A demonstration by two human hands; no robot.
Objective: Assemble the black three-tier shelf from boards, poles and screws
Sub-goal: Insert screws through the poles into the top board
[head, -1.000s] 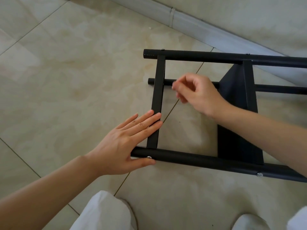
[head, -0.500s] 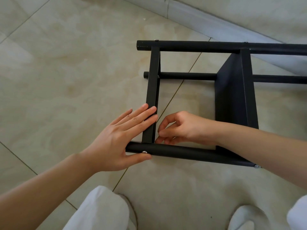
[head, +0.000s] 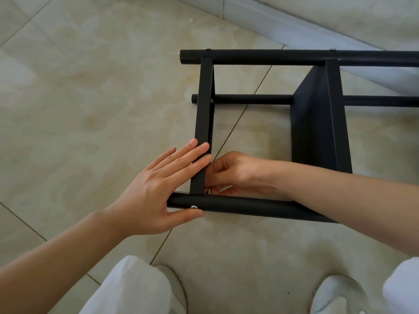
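Observation:
The black shelf lies on its side on the tiled floor. Its end board (head: 204, 103) stands edge-on between the far pole (head: 283, 57) and the near pole (head: 260, 206); a second board (head: 322, 123) stands further right. My left hand (head: 158, 189) lies flat against the end board's outer face, thumb under the near pole beside a silver screw head (head: 193, 207). My right hand (head: 235, 173) reaches behind the end board at the corner with the near pole, fingers pinched together; what they hold is hidden.
A third pole (head: 251, 99) lies lower, behind the boards. A grey skirting board (head: 294, 26) and wall run along the back right. My white trouser legs (head: 136, 288) and white shoes (head: 335, 295) are at the bottom edge.
My right hand came down from near the far poles to the inner corner of the end board and near pole, then pushed closer in behind the board. My left hand stayed flat on the board.

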